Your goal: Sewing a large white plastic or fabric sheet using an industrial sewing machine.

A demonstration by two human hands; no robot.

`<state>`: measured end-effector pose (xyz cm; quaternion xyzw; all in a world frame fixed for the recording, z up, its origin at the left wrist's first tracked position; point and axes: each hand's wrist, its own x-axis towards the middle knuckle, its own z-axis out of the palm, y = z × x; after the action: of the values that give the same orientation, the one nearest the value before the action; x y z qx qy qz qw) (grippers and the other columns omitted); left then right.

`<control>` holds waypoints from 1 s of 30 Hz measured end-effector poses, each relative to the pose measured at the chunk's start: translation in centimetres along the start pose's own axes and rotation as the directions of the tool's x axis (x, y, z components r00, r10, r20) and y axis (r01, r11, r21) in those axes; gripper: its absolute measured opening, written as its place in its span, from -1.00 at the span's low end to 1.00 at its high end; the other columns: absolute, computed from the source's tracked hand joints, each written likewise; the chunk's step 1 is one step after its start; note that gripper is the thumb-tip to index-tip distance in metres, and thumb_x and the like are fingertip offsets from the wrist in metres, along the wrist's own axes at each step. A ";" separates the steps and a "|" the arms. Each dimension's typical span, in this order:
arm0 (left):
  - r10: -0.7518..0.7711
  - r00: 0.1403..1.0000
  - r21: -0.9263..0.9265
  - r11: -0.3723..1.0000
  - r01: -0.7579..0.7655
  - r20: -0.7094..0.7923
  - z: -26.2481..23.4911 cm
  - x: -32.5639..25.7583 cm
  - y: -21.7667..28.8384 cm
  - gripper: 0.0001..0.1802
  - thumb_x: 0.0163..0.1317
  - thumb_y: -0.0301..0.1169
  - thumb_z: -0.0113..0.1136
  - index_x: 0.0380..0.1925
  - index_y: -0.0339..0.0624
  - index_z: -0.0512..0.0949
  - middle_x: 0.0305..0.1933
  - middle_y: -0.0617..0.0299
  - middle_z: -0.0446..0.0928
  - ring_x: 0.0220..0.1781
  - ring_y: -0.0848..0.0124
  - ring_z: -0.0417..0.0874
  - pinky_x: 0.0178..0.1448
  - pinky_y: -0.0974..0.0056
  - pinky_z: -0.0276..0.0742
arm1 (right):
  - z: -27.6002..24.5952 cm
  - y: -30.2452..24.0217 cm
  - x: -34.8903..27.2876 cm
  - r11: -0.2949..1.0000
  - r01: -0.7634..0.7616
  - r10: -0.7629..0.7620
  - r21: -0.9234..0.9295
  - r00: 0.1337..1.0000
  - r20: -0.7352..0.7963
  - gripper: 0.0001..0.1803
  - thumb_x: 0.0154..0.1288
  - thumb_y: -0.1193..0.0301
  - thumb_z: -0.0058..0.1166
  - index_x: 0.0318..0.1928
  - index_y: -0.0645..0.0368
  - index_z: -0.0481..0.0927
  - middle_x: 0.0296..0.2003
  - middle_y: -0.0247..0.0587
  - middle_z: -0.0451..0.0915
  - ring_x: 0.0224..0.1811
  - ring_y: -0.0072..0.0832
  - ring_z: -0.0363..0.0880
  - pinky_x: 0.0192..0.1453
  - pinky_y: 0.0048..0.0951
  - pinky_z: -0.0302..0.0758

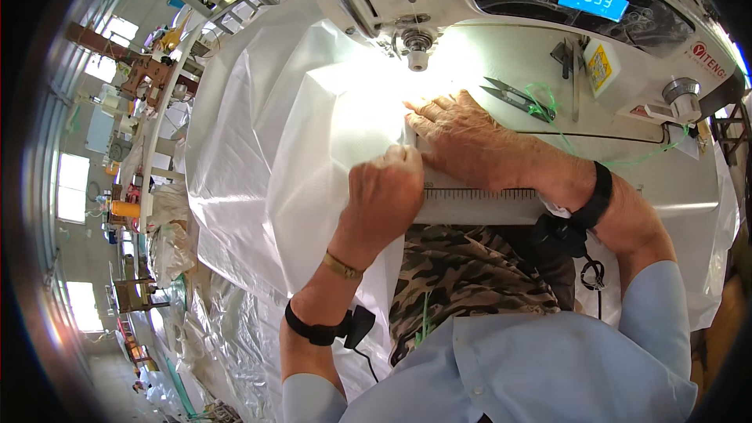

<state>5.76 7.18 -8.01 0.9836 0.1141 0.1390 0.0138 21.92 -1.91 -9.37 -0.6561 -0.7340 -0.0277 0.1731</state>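
Observation:
A large, translucent white plastic sheet [305, 121] spreads over the left of the sewing machine's bed and drops toward my lap. My left hand [384, 192] is closed in a pinch on the sheet's right edge, knuckles up. Just beyond and to the right, my right hand [466, 141] lies flat and open, palm down, its fingertips in the glare below the machine head. The two hands nearly touch. Above them is the sewing machine [501, 4], with its needle area [417, 51] in bright lamp light. Glare hides the sheet near the right fingertips.
Black thread snips [517, 99] lie right of the needle, with green thread [544, 98] tangled on them. A ruler strip [478, 194] runs along the bed's front edge. A lit control panel [593, 0] tops the machine. Crumpled plastic sheeting [258, 329] lies at lower left.

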 end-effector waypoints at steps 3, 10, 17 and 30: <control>0.033 0.994 0.148 0.989 -0.018 -0.103 1.0 1.0 -1.1 -0.88 0.18 -0.45 0.09 -0.49 -0.23 0.55 -0.53 0.02 0.56 -0.45 0.08 0.64 -0.32 0.04 0.51 | -0.4 -0.3 0.5 0.995 -0.074 0.072 0.072 0.997 0.027 -0.42 0.36 0.28 -0.03 0.27 0.43 0.35 0.25 0.22 0.37 0.34 -0.05 0.32 0.43 0.13 0.15; -0.061 0.977 0.124 0.988 0.087 -0.202 2.0 1.6 -1.3 -0.80 0.20 -0.35 0.11 -0.30 -0.18 0.65 -0.50 0.01 0.60 -0.40 0.06 0.64 -0.18 0.00 0.47 | -0.5 1.3 1.2 0.989 -0.134 0.126 0.066 0.986 0.105 -0.56 0.41 0.27 -0.07 0.11 0.36 0.54 0.31 0.23 0.31 0.38 0.16 0.21 0.41 0.33 0.09; -0.319 0.948 0.092 0.944 0.318 -0.005 -0.5 0.7 2.5 -0.73 0.22 -0.37 0.03 -0.22 -0.22 0.66 -0.42 -0.04 0.62 -0.37 0.00 0.65 -0.20 -0.02 0.51 | -1.3 2.3 0.3 0.969 -0.098 0.107 0.228 0.994 -0.027 -0.73 0.32 0.37 -0.05 -0.26 0.34 0.61 -0.02 0.14 0.48 0.16 -0.02 0.38 0.21 0.16 0.23; -0.176 0.971 0.145 0.969 0.199 -0.162 2.1 4.8 -0.4 -0.76 0.26 -0.35 0.10 -0.41 -0.29 0.65 -0.58 -0.08 0.54 -0.50 0.00 0.60 -0.26 0.01 0.45 | 0.0 2.8 1.7 0.949 -0.249 0.236 0.194 0.968 0.086 -0.63 0.13 0.50 0.03 -0.03 0.22 0.66 0.22 0.08 0.45 0.43 -0.09 0.18 0.44 0.13 0.03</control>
<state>10.73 8.65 -8.74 0.9533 0.2184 0.1998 -0.0607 24.57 0.06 -9.38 -0.7207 -0.6518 0.0894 0.2185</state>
